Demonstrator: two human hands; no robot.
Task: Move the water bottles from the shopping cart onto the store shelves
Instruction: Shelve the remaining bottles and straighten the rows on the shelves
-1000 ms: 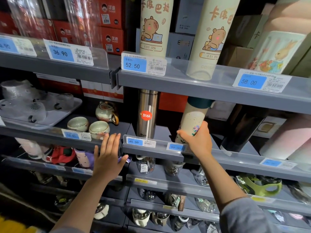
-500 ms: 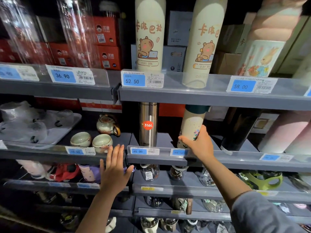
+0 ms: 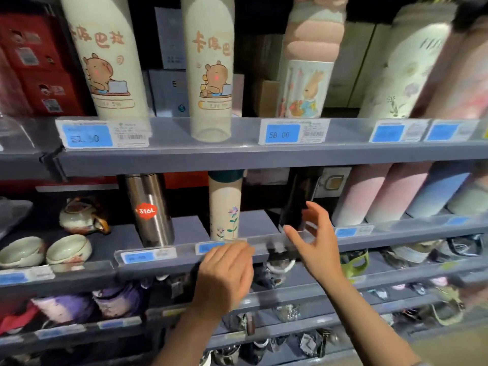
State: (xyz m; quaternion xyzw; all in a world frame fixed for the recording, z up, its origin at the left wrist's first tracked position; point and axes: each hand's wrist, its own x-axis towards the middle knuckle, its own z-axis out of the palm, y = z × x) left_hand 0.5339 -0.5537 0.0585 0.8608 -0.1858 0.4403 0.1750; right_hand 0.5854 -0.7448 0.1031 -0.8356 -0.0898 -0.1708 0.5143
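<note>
- The floral bottle (image 3: 225, 207), cream with a dark teal cap and small flower drawings, stands upright on the middle shelf (image 3: 290, 249), just behind the clear front rail and its blue price tags.
- Neither hand touches this bottle; it stands free between the steel flask (image 3: 150, 210) on its left and a dark bottle (image 3: 297, 199) on its right.
- The left hand (image 3: 224, 276) is in front of the middle shelf's edge, below the floral bottle, back of the hand to the camera. Its fingers lie together, bent forward toward the rail, and hold nothing; whether they touch the rail cannot be told through the blur.
- The right hand (image 3: 317, 244) hangs just right of the floral bottle, in front of the dark bottle, fingers spread wide and loosely bent, thumb pointing left over the rail. It grips nothing.
- The steel flask carries a red "316L" sticker.
- On the upper shelf (image 3: 237, 154) stand two tall cream bottles with capybara drawings (image 3: 105, 62) (image 3: 211, 70) and a rabbit-print bottle (image 3: 306, 88).
- Left on the middle level sit a teapot (image 3: 81, 216) and two small cups (image 3: 45, 250).
- Pastel pink and blue bottles (image 3: 396, 191) lean at the right of the middle shelf.
</note>
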